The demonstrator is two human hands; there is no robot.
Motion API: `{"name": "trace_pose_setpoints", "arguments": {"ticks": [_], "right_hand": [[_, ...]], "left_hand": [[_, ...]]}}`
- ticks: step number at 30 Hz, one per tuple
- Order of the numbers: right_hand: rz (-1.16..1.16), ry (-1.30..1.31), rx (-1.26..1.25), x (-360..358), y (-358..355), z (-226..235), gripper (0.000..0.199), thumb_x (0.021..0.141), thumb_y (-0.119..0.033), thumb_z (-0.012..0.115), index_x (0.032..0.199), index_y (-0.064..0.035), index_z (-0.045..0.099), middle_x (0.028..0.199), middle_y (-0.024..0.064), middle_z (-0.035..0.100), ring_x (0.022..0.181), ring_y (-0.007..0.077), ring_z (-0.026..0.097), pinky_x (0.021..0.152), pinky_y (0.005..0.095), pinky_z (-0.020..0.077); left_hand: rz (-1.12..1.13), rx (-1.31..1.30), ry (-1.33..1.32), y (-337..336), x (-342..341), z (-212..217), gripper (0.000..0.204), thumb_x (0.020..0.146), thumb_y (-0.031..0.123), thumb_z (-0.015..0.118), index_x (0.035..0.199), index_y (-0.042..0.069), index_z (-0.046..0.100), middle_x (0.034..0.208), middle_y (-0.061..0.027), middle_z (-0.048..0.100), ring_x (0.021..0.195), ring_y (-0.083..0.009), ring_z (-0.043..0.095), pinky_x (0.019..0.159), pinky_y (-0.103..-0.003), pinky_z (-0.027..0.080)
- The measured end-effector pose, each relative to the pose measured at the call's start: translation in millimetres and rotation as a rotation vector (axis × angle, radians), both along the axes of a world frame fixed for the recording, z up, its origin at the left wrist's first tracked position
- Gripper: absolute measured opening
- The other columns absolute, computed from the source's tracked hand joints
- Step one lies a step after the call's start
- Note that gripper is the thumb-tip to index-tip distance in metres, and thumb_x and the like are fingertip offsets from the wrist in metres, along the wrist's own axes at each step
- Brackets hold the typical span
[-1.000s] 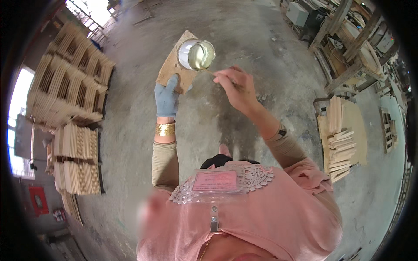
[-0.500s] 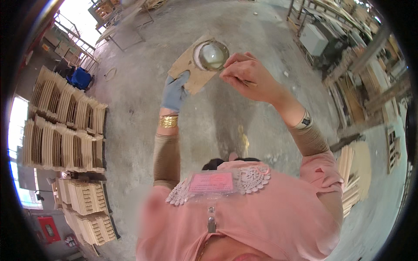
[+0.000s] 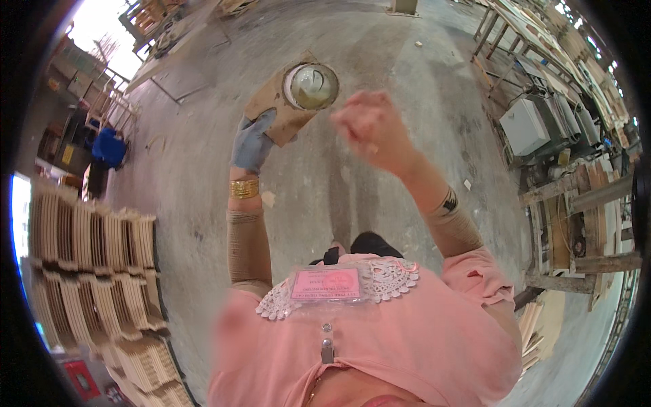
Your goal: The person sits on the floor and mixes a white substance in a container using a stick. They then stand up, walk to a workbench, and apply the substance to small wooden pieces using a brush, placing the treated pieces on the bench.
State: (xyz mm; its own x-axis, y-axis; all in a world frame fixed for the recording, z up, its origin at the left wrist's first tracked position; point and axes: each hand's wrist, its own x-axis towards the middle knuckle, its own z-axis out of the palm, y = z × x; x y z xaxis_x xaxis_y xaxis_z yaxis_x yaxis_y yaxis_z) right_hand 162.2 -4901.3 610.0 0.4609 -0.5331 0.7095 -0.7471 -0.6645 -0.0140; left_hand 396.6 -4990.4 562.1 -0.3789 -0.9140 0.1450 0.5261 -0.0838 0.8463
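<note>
Concrete floor (image 3: 447, 108) lies below the round tub (image 3: 312, 88), which sits on a wooden board (image 3: 287, 123). Near-left of the tub, the gloved left hand (image 3: 253, 144) pinches the board, best kept level; to its right, the bare right hand (image 3: 375, 127) curls, contents too blurred to tell.

Brown rectangular board (image 3: 270, 100) — held slanted, round open container (image 3: 288, 89) on it, pale greenish contents (image 3: 313, 88) inside

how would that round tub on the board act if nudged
The round tub may tip or slide, since the board under it appears flat and rimless. Its glossy, pale contents look wet, so they could slosh.
</note>
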Motion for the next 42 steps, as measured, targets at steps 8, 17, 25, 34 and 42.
{"name": "trace_pose_setpoints", "arguments": {"ticks": [8, 17, 25, 34, 42], "right_hand": [[-0.032, -0.171, 0.079, -56, -268, -12, 0.013, 0.077, -0.01, 0.061, 0.09, -0.01, 0.062, 0.085, 0.0023, 0.063, 0.09, 0.0213, 0.056, 0.077, 0.0363, 0.0375], [0.12, -0.238, 0.177, -119, -594, -1, 0.012, 0.078, -0.01, 0.061, 0.09, -0.0095, 0.062, 0.082, 0.0018, 0.063, 0.086, 0.0206, 0.057, 0.078, 0.0368, 0.0377], [0.085, -0.32, 0.079, -157, -905, -14, 0.004, 0.078, -0.013, 0.059, 0.079, -0.0101, 0.062, 0.075, 0.0031, 0.061, 0.083, 0.0218, 0.056, 0.076, 0.0362, 0.0379], [-0.073, -0.386, 0.015, -252, -1241, -15, 0.007, 0.075, -0.008, 0.062, 0.082, -0.0098, 0.062, 0.074, 0.0027, 0.061, 0.081, 0.0218, 0.058, 0.075, 0.0355, 0.0384], [-0.078, -0.26, 0.049, -313, -1553, -18, 0.012, 0.075, -0.008, 0.062, 0.087, -0.0092, 0.062, 0.077, 0.003, 0.061, 0.083, 0.0218, 0.057, 0.076, 0.0366, 0.0383]], "left_hand": [[-0.056, -0.029, -0.133, -292, -57, -9, 0.038, 0.088, 0.012, 0.053, 0.123, -0.001, 0.045, 0.114, -0.0116, 0.055, 0.095, -0.0283, 0.06, 0.071, -0.045, 0.055], [0.013, 0.107, -0.133, -583, -109, -12, 0.039, 0.087, 0.009, 0.052, 0.123, -0.001, 0.043, 0.114, -0.0127, 0.054, 0.097, -0.0305, 0.059, 0.07, -0.049, 0.056], [0.083, 0.102, -0.081, -893, -150, -25, 0.039, 0.085, 0.006, 0.05, 0.123, -0.001, 0.042, 0.114, -0.0146, 0.052, 0.098, -0.0327, 0.057, 0.07, -0.052, 0.055], [0.024, 0.058, -0.17, -1248, -254, -4, 0.04, 0.085, 0.006, 0.051, 0.124, 0.0, 0.042, 0.113, -0.0136, 0.052, 0.098, -0.0324, 0.057, 0.07, -0.05, 0.055], [0.01, 0.073, -0.086, -1558, -310, -7, 0.038, 0.085, 0.003, 0.048, 0.122, -0.003, 0.042, 0.113, -0.014, 0.053, 0.095, -0.0294, 0.059, 0.07, -0.048, 0.056]]}}
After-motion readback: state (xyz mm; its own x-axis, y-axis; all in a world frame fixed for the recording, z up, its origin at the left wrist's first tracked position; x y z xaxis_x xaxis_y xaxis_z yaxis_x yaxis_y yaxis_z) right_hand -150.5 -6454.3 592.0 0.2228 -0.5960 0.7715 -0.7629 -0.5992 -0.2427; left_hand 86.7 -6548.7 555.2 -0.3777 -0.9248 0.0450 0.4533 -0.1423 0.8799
